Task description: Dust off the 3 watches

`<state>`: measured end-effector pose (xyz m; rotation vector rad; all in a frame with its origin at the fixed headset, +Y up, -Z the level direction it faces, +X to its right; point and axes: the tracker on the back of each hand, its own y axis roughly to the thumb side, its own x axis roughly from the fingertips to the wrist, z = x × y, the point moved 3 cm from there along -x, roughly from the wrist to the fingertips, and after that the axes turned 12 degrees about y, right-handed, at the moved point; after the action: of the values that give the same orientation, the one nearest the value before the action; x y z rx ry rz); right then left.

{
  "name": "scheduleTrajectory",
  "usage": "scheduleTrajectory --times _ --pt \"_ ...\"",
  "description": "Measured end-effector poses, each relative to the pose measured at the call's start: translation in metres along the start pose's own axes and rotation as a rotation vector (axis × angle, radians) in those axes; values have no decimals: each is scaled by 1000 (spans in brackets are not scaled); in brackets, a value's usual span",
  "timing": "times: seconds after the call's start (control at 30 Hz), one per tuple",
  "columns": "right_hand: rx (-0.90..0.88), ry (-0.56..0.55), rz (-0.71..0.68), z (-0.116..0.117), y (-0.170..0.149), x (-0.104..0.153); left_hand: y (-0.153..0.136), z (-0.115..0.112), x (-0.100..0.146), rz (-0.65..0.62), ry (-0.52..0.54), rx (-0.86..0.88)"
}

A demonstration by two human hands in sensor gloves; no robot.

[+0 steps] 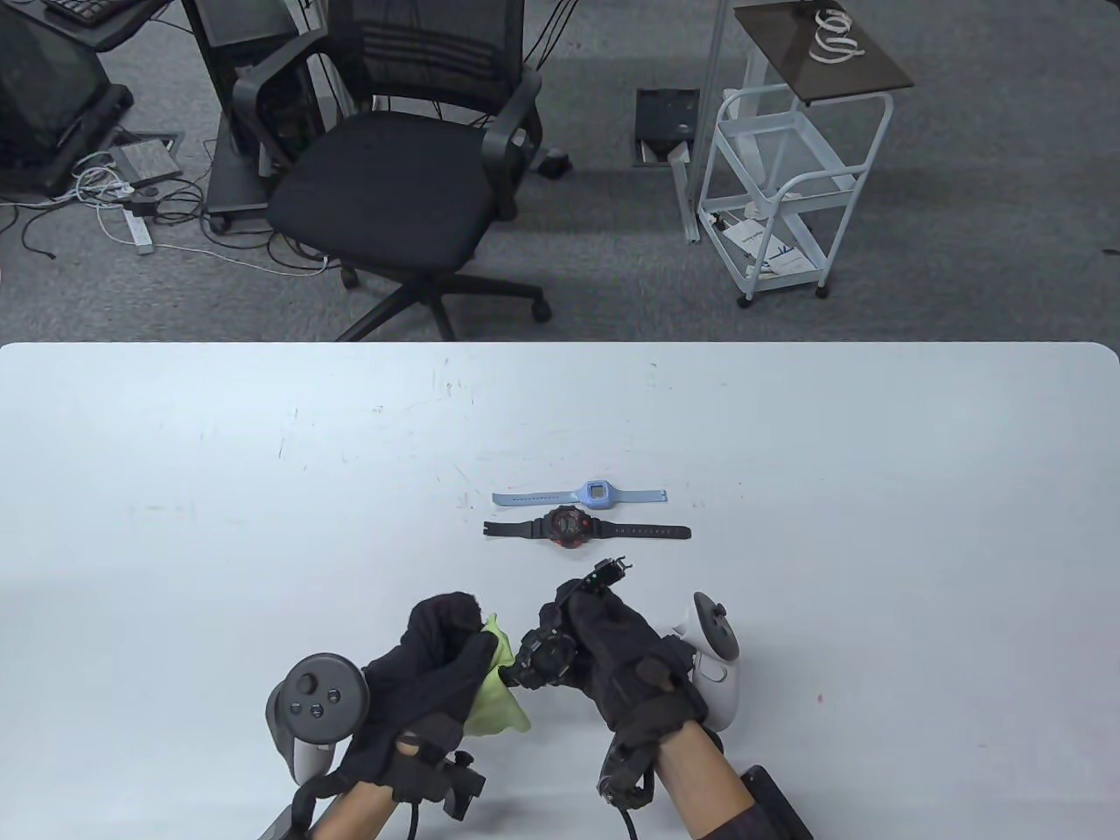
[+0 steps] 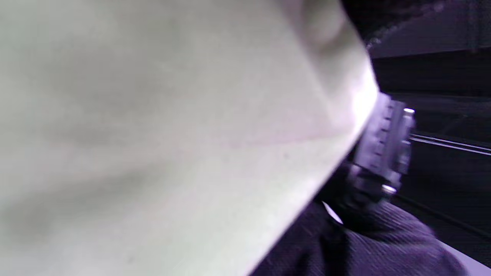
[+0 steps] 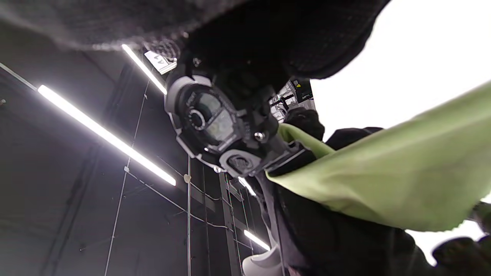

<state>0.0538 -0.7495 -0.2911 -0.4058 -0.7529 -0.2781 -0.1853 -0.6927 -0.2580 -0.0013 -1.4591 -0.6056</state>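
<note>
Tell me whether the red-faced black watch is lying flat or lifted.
Lying flat: the red-faced black watch rests on the white table, straps stretched out to both sides, untouched by either hand.

A white table (image 1: 262, 490) bears a blue watch (image 1: 582, 495) just beside a black-red watch (image 1: 584, 529).

Black office chair (image 1: 394, 175), white cart (image 1: 779, 192), seemingly grey carpet (image 1: 989, 219).

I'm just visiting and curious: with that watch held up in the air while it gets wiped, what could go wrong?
The black watch is held off the table in the right hand; a hard rub from the green cloth in the left hand might knock it loose. A drop could also hit the red-and-black watch or blue watch lying just beyond.
</note>
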Motion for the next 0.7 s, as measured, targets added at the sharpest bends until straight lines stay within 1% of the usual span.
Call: scheduleTrajectory --times 0.07,0.17,0.2,0.23,0.27,0.33,0.4,0.43,0.47,0.5,0.53,0.57,0.7 --pt "-2 -8 -5 0 0 1 1 -4 1 -30 -81 27" --pt "-12 -42 -17 -3 2 4 1 -8 1 -48 -121 106" --pt "-12 -54 -20 -4 2 5 1 -9 1 -52 -150 113" --pt "-17 -62 -21 -6 2 6 2 -12 2 -70 -208 125" --pt "-20 -63 -23 -7 2 6 3 -13 2 -79 -237 139" --pt "-29 -74 -32 -9 4 9 4 -17 2 -66 -359 172" --pt "-29 -81 -38 -11 5 9 5 -20 2 -68 -453 122" --pt "-32 -79 -38 -11 5 9 6 -20 1 -83 -453 71" --pt "-38 -74 -38 -10 5 9 6 -18 1 -88 -400 25" --pt "-34 -73 -30 -9 4 9 7 -16 0 -103 -325 -24" --pt "-39 -66 -28 -8 3 8 7 -16 1 -116 -292 -62" --pt "-39 -63 -27 -8 3 8 8 -15 1 -115 -285 -100" --pt "-21 -56 -27 -5 1 7 13 -10 3 -156 -178 -198"
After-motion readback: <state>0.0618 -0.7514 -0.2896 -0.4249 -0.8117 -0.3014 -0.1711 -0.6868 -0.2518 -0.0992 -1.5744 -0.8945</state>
